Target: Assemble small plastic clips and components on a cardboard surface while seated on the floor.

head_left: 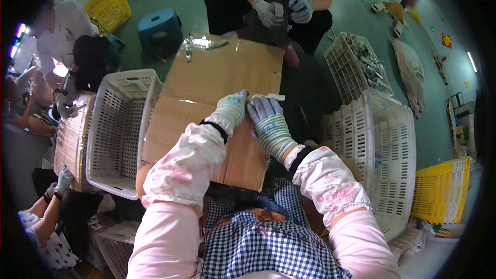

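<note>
Item: small white strip (269, 96), pinched at its near end by gloved right hand (264, 111); gloved left hand (231, 107) closed beside it, grip unclear. Beneath both: cardboard sheet (222, 72). Risk: thick gloves dull the pinch; strip may slip onto cardboard.

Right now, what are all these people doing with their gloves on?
A person in pink sleeve covers holds a small white part between both gloved hands, left hand and right hand, above a flat cardboard sheet on their lap. White plastic crates stand on either side, one on the left and one on the right. Across the cardboard, another seated person's gloved hands work on a small piece too.
</note>
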Action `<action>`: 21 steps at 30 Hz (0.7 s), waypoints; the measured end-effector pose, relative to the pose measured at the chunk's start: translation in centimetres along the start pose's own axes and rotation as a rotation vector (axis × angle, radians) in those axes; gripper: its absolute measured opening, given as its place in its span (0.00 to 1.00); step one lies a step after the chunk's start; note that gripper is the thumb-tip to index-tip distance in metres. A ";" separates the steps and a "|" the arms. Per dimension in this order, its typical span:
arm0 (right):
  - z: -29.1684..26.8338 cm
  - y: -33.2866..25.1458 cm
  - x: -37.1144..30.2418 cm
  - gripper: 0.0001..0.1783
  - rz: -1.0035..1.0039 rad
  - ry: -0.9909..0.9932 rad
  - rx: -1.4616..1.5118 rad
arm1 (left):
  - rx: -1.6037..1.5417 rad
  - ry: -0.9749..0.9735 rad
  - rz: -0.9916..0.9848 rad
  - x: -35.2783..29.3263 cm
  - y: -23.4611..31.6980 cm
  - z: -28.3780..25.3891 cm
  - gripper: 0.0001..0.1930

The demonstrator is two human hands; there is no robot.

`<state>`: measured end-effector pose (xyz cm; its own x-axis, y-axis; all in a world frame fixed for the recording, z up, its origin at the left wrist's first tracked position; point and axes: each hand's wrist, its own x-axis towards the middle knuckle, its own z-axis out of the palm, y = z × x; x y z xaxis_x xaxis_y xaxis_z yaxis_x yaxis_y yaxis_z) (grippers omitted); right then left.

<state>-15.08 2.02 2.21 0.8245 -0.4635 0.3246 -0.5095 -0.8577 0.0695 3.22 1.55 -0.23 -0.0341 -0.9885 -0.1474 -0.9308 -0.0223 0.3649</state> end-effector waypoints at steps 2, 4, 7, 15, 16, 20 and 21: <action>1.2 1.4 0.9 0.37 0.020 0.024 -0.115 | 0.006 0.105 -0.021 -2.8 -0.3 -2.3 0.27; 1.1 2.4 3.4 0.28 0.185 -0.154 -0.181 | -0.033 0.076 -0.050 -5.7 -1.3 -4.5 0.30; 0.3 4.4 3.9 0.20 0.240 -0.148 -0.108 | -0.183 -0.071 -0.111 -9.6 -2.8 -6.9 0.27; -13.8 7.4 2.3 0.08 0.258 -0.015 -0.021 | -0.341 0.052 -0.226 -13.8 -6.3 -7.2 0.23; -15.2 8.9 1.3 0.20 0.426 -0.085 0.074 | -0.358 0.062 -0.246 -13.9 -6.3 -7.2 0.23; -18.6 15.1 -7.4 0.19 0.653 -0.092 0.045 | -0.448 0.069 -0.166 -14.2 -7.3 -6.2 0.21; -19.6 17.6 -11.4 0.20 0.769 -0.154 -0.083 | -0.488 0.003 -0.147 -13.9 -6.5 -7.5 0.20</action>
<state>-38.23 -3.44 18.20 0.2553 -0.9506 0.1766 -0.9623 -0.2676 -0.0493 12.51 14.32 6.34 0.0864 -0.9701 -0.2268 -0.6475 -0.2277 0.7273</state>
